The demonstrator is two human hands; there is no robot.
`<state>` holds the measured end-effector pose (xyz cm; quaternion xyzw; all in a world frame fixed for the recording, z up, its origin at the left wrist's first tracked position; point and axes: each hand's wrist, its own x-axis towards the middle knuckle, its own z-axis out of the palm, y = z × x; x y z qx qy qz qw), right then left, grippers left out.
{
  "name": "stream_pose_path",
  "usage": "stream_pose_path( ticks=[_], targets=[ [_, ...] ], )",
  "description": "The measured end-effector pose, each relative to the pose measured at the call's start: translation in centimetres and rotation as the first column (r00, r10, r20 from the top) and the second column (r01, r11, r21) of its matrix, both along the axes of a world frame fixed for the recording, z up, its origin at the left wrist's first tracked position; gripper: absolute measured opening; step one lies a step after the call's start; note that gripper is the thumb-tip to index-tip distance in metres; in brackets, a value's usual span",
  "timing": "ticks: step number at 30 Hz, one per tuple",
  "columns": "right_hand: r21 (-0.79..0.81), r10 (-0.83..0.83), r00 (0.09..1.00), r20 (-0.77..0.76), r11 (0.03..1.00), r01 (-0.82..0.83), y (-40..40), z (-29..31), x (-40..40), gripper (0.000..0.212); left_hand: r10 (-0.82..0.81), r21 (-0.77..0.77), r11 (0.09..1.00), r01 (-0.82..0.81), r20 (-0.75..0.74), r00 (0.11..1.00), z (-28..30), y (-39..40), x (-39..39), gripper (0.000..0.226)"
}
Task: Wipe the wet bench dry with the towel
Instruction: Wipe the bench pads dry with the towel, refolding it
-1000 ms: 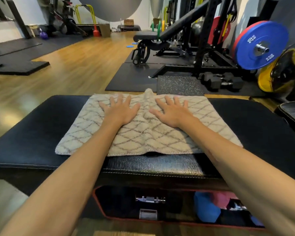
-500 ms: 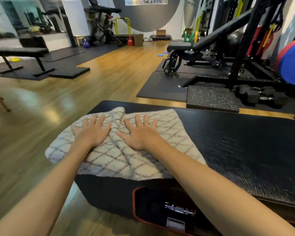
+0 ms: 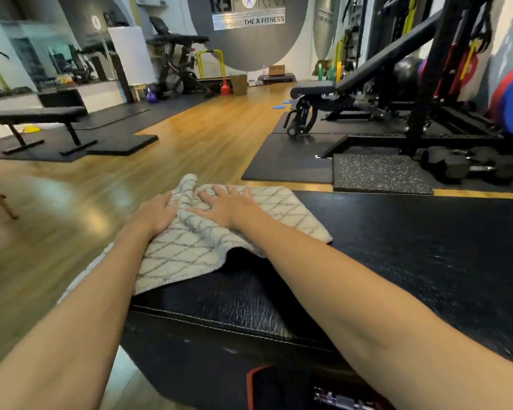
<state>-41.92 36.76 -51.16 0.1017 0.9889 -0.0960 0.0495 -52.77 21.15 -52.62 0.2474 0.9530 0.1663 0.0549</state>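
Observation:
A beige towel (image 3: 187,247) with a dark diamond pattern lies over the left end of the black padded bench (image 3: 412,255). Part of the cloth hangs off the bench's left edge. My left hand (image 3: 154,216) curls over a bunched fold at the towel's left side, right at the bench end. Just to its right, my right hand (image 3: 227,207) lies flat on the towel with fingers spread. The bench top to the right of the towel shows a grainy sheen.
Wooden floor (image 3: 71,202) spreads left of the bench. Black mats, a speckled mat (image 3: 379,173) and hex dumbbells (image 3: 456,167) lie beyond it. A rack with an incline bench (image 3: 353,87) stands at the back right, a flat bench (image 3: 36,116) at the left.
Both hands have slid the towel leftward along the bench to its left end. The towel has bunched up, and its left part now hangs over the edge.

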Motion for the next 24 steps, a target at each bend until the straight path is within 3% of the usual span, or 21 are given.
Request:
stream_pose_path(
  ticks=[2,5,7,16,24],
  targets=[
    [0.017,0.003,1.0,0.013,1.0,-0.003,-0.2,-0.1,1.5,0.083,-0.036,-0.011,0.999,0.036,-0.004,0.999,-0.4,-0.3,0.0,0.097],
    [0.005,0.003,0.999,0.035,1.0,-0.003,0.3,-0.2,4.8,0.081,-0.027,-0.13,0.991,0.017,-0.073,0.997,-0.3,-0.1,3.4,0.069],
    [0.006,-0.013,0.999,0.041,1.0,0.013,0.6,-0.1,8.6,0.078,-0.043,-0.158,0.987,0.028,-0.092,0.995,-0.2,0.9,6.7,0.062],
    [-0.001,-0.228,0.973,-0.025,0.974,0.229,6.8,0.4,22.5,0.075,-0.18,-0.203,0.966,0.163,-0.068,0.981,1.1,10.8,19.4,0.063],
    [0.03,-0.468,0.884,-0.021,0.883,0.468,15.3,0.9,34.1,0.078,-0.299,-0.174,0.942,0.286,-0.056,0.952,1.6,19.6,28.0,0.074]
  ],
)
